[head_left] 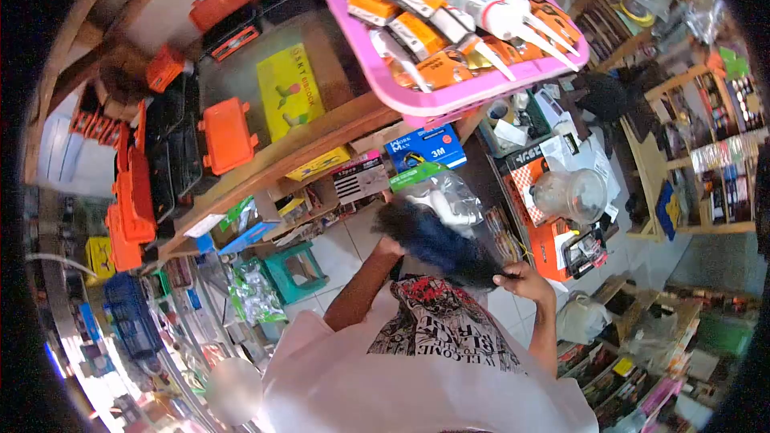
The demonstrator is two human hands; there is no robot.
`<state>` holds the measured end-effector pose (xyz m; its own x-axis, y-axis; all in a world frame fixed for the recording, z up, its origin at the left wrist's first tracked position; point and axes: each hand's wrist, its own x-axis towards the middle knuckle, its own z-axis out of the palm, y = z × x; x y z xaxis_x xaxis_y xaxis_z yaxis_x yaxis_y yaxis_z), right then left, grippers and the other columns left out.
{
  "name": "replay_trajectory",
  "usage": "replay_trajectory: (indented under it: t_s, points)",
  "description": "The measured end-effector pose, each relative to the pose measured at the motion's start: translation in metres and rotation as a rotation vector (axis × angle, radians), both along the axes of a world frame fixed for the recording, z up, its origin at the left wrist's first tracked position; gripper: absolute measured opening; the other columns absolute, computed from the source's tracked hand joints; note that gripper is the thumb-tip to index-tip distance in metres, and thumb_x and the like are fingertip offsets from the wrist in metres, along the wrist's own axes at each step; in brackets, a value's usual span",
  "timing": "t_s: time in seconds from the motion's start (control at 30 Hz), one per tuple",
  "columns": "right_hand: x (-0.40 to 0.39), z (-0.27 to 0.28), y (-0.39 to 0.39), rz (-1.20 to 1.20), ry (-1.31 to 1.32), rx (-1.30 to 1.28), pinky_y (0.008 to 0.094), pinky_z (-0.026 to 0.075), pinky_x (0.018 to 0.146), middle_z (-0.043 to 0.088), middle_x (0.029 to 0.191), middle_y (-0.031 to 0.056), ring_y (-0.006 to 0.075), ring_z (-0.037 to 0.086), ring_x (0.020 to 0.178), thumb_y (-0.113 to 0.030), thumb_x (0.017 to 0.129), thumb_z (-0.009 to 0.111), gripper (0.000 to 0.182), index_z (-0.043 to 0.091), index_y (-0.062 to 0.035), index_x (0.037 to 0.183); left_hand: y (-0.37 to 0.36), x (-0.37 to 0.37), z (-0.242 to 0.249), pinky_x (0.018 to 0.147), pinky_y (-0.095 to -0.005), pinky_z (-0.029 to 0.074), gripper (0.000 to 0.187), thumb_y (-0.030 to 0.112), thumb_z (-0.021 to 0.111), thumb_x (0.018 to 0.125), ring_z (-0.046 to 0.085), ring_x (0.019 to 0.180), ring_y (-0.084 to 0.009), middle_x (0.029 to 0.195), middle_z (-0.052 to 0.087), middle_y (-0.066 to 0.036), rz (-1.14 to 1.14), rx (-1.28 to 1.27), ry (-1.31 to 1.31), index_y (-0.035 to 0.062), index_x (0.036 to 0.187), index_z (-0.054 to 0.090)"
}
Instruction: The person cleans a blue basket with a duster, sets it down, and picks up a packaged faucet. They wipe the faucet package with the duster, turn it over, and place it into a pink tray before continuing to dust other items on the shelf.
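Note:
A dark blue-black cloth [437, 244], soft and blurred by motion, stretches between my two hands in front of my chest. My right hand [523, 279] is closed on its right end, thumb and fingers pinched together. At the other end, my left hand [391, 247] holds the bunched part, which covers most of its fingers. Just beyond the cloth is a clear plastic bag with a green header [421, 175] and white fittings [449, 207] inside. A blue 3M box [429, 147] sits behind that bag.
A pink basket [393, 100] full of sealant tubes and orange packs stands on the wooden-edged counter [321, 136]. Orange tool boxes [228, 135] lie left of it. A clear jar [571, 195] stands at right, and a green stool [297, 273] is on the tiled floor [341, 244].

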<state>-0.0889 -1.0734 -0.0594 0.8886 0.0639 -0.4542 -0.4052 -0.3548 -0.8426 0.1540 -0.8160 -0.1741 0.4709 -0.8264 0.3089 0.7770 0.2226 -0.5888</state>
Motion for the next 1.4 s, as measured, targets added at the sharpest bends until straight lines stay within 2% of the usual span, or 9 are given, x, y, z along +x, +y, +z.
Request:
replay_trajectory:
  t_s: [0.1, 0.27, 0.43, 0.5, 0.8, 0.93, 1.13, 1.23, 1.4]
  points:
    - [0.026, 0.032, 0.01, -0.005, 0.188, 0.156, 0.0272, 0.031, 0.049, 0.04, 0.059, -0.0074, 0.0045, 0.037, 0.056, -0.025, 0.095, 0.072, 0.037, 0.06, -0.0002, 0.07, 0.018, -0.009, 0.01, 0.109, -0.0544, 0.038, 0.089, 0.08, 0.03, 0.09, 0.054, 0.123, -0.0329, 0.131, 0.059, -0.015, 0.109, 0.531, -0.304, 0.0064, 0.134, 0.054]
    - [0.077, 0.042, 0.032, 0.085, 0.16, 0.253, 0.0256, 0.03, 0.045, 0.047, 0.059, -0.0067, 0.0038, 0.041, 0.051, -0.025, 0.097, 0.069, 0.035, 0.058, -0.0043, 0.07, 0.037, -0.015, 0.014, 0.104, -0.054, 0.043, 0.078, 0.074, 0.037, 0.093, 0.059, 0.112, -0.0297, 0.119, 0.063, -0.013, 0.187, 0.665, -0.317, 0.0068, 0.127, 0.059]
    - [0.153, 0.067, 0.071, 0.168, 0.061, 0.351, 0.0236, 0.037, 0.051, 0.058, 0.073, -0.0021, 0.0048, 0.048, 0.057, -0.016, 0.095, 0.069, 0.019, 0.066, -0.002, 0.107, 0.063, -0.024, 0.016, 0.099, -0.0536, 0.049, 0.068, 0.068, 0.044, 0.095, 0.064, 0.102, -0.0266, 0.108, 0.068, -0.011, 0.223, 0.733, -0.259, 0.0072, 0.12, 0.063]
    - [0.183, 0.084, 0.087, 0.217, -0.041, 0.392, 0.0231, 0.042, 0.055, 0.065, 0.088, 0.0016, 0.0063, 0.053, 0.062, -0.01, 0.094, 0.068, 0.048, 0.053, -0.0022, 0.139, 0.076, -0.031, 0.016, 0.097, -0.0535, 0.051, 0.064, 0.065, 0.046, 0.096, 0.066, 0.097, -0.0253, 0.103, 0.069, -0.01, 0.237, 0.768, -0.235, 0.0073, 0.117, 0.065]
    - [0.29, 0.121, 0.159, -0.025, -0.382, 0.372, 0.0233, 0.047, 0.049, 0.065, 0.108, 0.0045, 0.0065, 0.057, 0.064, -0.009, 0.097, 0.063, 0.057, 0.039, -0.0091, 0.149, 0.132, -0.066, -0.062, 0.083, -0.0396, 0.053, 0.027, 0.029, 0.058, 0.09, 0.061, 0.082, -0.0218, 0.087, 0.064, -0.007, 0.393, 1.308, -0.429, 0.003, 0.089, 0.063]
    - [0.308, 0.123, 0.169, -0.081, -0.437, 0.301, 0.0258, 0.048, 0.048, 0.063, 0.103, 0.0061, 0.0097, 0.058, 0.064, -0.008, 0.097, 0.063, 0.057, 0.039, -0.0093, 0.148, 0.156, -0.067, -0.046, 0.079, -0.0345, 0.054, 0.016, 0.017, 0.059, 0.082, 0.062, 0.084, -0.0207, 0.089, 0.063, -0.005, 0.372, 1.199, -0.266, 0.0035, 0.091, 0.063]
    - [0.319, 0.117, 0.165, -0.226, -0.357, 0.541, 0.0324, 0.06, 0.055, 0.059, 0.107, 0.0117, 0.0193, 0.068, 0.065, -0.007, 0.095, 0.065, 0.067, 0.028, -0.0067, 0.151, 0.149, -0.057, 0.035, 0.081, -0.0438, 0.055, 0.028, 0.014, 0.058, 0.079, 0.063, 0.09, -0.0235, 0.095, 0.065, -0.008, 0.546, 1.279, -0.166, 0.0009, 0.103, 0.064]
    - [0.316, 0.116, 0.159, -0.187, -0.356, 0.58, 0.0322, 0.06, 0.054, 0.059, 0.109, 0.0121, 0.0199, 0.069, 0.068, -0.008, 0.095, 0.065, 0.069, 0.026, -0.0073, 0.152, 0.151, -0.047, 0.015, 0.092, -0.0648, 0.051, 0.041, 0.011, 0.058, 0.078, 0.065, 0.101, -0.0338, 0.106, 0.066, -0.013, 0.59, 1.185, -0.164, -0.0004, 0.118, 0.061]
    - [0.304, 0.106, 0.151, -0.126, -0.44, 0.625, 0.0315, 0.058, 0.069, 0.06, 0.112, 0.0096, 0.0187, 0.07, 0.079, -0.013, 0.094, 0.071, 0.08, 0.022, -0.0132, 0.158, 0.149, -0.028, 0.029, 0.092, -0.058, 0.053, 0.043, 0.013, 0.056, 0.075, 0.064, 0.104, -0.0349, 0.11, 0.066, -0.014, 0.697, 1.202, -0.161, 0.0008, 0.116, 0.061]
